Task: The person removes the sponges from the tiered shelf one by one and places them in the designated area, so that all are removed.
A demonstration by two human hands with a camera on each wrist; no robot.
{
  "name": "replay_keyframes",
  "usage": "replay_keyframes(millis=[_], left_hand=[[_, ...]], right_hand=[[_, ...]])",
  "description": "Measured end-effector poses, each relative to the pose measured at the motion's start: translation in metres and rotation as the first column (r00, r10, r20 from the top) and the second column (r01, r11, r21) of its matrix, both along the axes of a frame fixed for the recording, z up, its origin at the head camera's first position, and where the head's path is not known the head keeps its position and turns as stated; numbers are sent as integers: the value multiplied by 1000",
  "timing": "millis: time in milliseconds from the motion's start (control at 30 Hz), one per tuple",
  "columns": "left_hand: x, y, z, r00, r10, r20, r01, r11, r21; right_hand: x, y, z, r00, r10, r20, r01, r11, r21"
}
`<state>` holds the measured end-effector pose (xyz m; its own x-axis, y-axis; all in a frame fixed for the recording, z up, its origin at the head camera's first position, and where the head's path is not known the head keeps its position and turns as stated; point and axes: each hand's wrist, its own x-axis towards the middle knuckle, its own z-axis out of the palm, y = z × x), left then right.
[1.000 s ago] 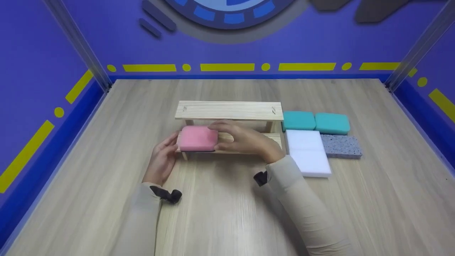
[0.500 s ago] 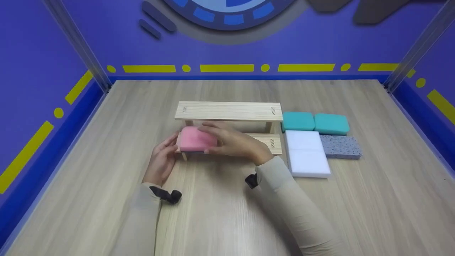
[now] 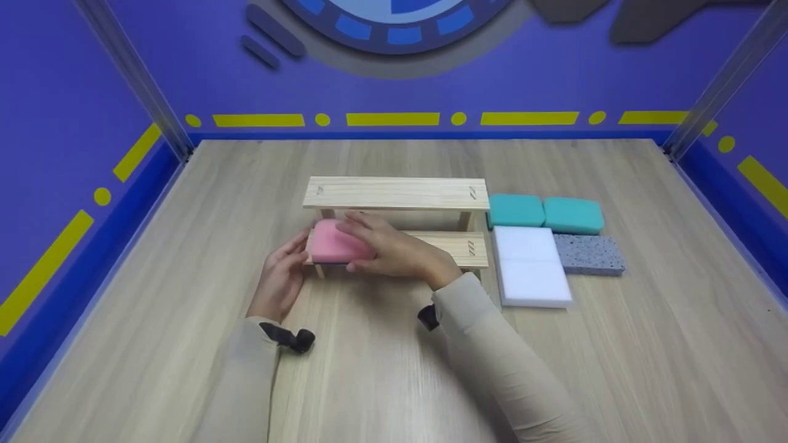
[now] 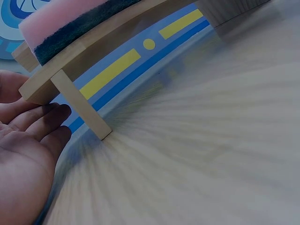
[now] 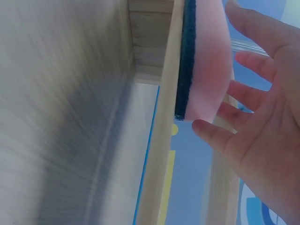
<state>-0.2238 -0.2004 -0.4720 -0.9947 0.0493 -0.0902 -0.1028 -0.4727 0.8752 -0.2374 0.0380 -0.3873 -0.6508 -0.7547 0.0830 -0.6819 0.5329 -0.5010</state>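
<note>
A pink sponge with a dark green scouring side underneath lies on the left end of the lower step of a small two-tier wooden rack. My right hand rests over the sponge's right part, its fingers spread across the pink top. In the right wrist view the fingertips of that hand lie right along the pink face and its end. My left hand holds the left end of the lower step, thumb on one side and fingers beneath it. The palm partly shows in the left wrist view.
Right of the rack lie two teal sponges side by side, a white foam block and a grey speckled sponge. Blue panels with yellow marks enclose the wood-grain table at the back and both sides.
My right hand has slid left, farther over the pink sponge, baring the right end of the lower step. The left hand and the sponge look unmoved.
</note>
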Motion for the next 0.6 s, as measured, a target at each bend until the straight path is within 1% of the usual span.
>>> replay_keyframes(millis=[167,367,600], left_hand=[[1,0,0,1000,2,18,-2,1000,16],[0,0,0,1000,-3,3,3,1000,0],[0,0,0,1000,-1,6,1,1000,7]], right_hand=[[0,0,-2,1000,-1,-20,1,1000,24],[0,0,-6,998,-4,-59,5,1000,28],[-1,0,-9,990,20,-139,-18,1000,15]])
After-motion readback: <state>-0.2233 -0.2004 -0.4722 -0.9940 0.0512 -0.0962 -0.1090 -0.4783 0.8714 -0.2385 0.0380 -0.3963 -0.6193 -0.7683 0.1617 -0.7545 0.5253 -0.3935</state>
